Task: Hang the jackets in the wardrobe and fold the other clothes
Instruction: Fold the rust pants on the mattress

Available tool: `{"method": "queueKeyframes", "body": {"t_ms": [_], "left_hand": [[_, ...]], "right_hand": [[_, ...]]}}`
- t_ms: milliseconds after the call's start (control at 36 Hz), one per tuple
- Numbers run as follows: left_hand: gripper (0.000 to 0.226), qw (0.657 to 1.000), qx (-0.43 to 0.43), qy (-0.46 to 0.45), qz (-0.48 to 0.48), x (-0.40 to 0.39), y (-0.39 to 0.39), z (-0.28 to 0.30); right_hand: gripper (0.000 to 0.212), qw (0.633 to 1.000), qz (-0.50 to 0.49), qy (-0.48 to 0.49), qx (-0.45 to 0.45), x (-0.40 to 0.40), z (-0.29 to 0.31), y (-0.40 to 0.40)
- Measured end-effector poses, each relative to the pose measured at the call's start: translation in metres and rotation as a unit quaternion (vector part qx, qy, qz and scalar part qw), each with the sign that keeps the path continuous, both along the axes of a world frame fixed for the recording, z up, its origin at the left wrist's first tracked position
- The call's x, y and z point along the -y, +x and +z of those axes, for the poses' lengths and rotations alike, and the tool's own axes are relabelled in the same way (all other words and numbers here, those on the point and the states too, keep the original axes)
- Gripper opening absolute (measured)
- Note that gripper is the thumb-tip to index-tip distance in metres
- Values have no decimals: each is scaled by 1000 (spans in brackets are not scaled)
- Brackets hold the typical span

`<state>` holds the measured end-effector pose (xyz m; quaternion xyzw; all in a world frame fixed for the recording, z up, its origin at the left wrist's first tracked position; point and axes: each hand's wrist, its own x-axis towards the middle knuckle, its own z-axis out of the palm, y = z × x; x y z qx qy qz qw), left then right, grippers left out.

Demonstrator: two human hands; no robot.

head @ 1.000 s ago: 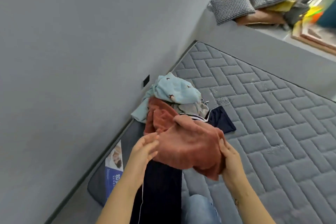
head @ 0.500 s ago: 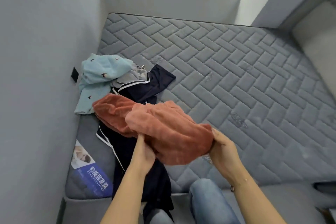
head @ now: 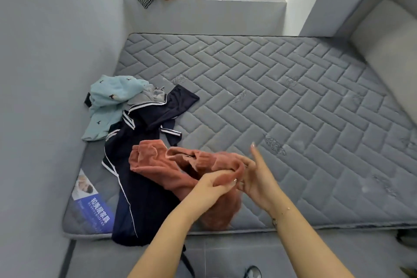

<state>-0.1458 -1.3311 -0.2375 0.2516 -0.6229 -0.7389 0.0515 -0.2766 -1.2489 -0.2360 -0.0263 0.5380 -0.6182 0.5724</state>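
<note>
So the fuzzy rust-orange fleece garment point(head: 158, 165) is now down on the grey quilted mattress point(head: 293, 97), left hand point(head: 212, 184) still pinching its edge, right hand point(head: 252, 176) opened up flat, ready to fold.

You see the scene in soft, even daylight, neither dim nor harsh. The brightest part is at the top, around the ledge point(head: 203, 4) and the pale wall beside it. Shadows are weak; only a faint one lies under the rust-coloured garment point(head: 158, 167) at the near edge of the mattress point(head: 293, 97). There is no strong glare. The right hand point(head: 255, 174) looks slightly smeared by motion. The wide lens bends the walls and the mattress edges toward the corners, and fine detail is a little soft everywhere.
</note>
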Motion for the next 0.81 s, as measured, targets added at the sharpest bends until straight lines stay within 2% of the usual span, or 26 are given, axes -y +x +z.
{"method": "queueKeyframes", "body": {"t_ms": [111, 222, 306, 389, 500, 583, 639, 722, 806], "left_hand": [[23, 998, 47, -19, -29, -69, -20, -20], [22, 998, 69, 4, -6, -109, -37, -21], [18, 993, 74, 74, 61, -123, -45, -24], [19, 955, 65, 213, 195, -125, -53, -31], [42, 937, 95, 203, 269, -107, -72, -46], [47, 931, 97, 235, 261, -83, -103, -50], [46, 912, 134, 307, 238, -62, -132, -50], [54, 884, 234, 379, 143, -37, -176, -51], [58, 854, 283, 431, 72, -35, -216, -60]], "right_hand": [[30, 996, 14, 15, -82, -44, -11, -26], [21, 995, -35, 6, -90, -91, -25, -45], [22, 995, -88, -2, -51, -113, -29, -58], [23, 989, -148, -17, 11, -123, -30, -72], [26, 973, -190, -56, 121, -125, -19, -94], [37, 965, -146, -97, 196, -127, -8, -111], [41, 962, -143, -122, 199, -131, -3, -125], [31, 965, -191, -106, 145, -137, 4, -145], [30, 977, -194, -69, 54, -144, 6, -161]]}}
